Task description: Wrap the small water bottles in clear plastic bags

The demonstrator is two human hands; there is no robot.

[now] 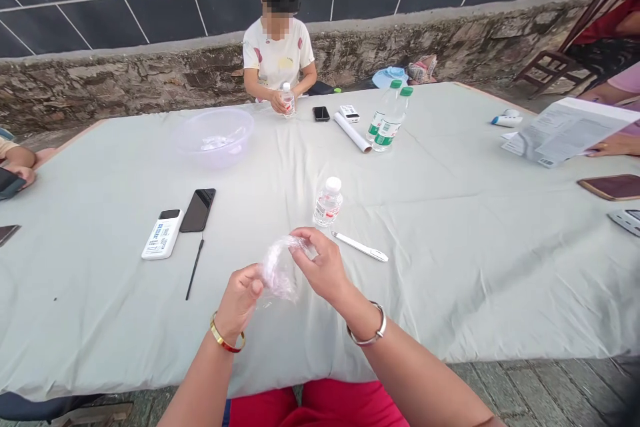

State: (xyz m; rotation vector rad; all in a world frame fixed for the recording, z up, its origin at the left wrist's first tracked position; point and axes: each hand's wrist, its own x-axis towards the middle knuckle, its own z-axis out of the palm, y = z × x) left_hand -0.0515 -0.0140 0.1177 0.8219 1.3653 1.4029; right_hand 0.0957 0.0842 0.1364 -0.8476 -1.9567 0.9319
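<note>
Between my hands is a crumpled clear plastic bag (281, 273), held above the near part of the table. My left hand (241, 299) pinches its left side, thumb against fingers. The upper right of the bag is gripped by my right hand (323, 263). What the bag contains, if anything, I cannot make out. Just beyond my right hand stands a small clear water bottle (328, 203) with a white cap, upright. A white pen-like cutter (360, 247) lies to the right of that hand.
On the left lie a white power bank (163, 235), a black phone (198, 209) and a strap (195, 269). Farther off are a translucent purple basin (235, 153), two green-capped bottles (393, 123) and a paper roll (353, 132). Across the table a person (277, 53) holds a bottle; another holds papers (565, 127).
</note>
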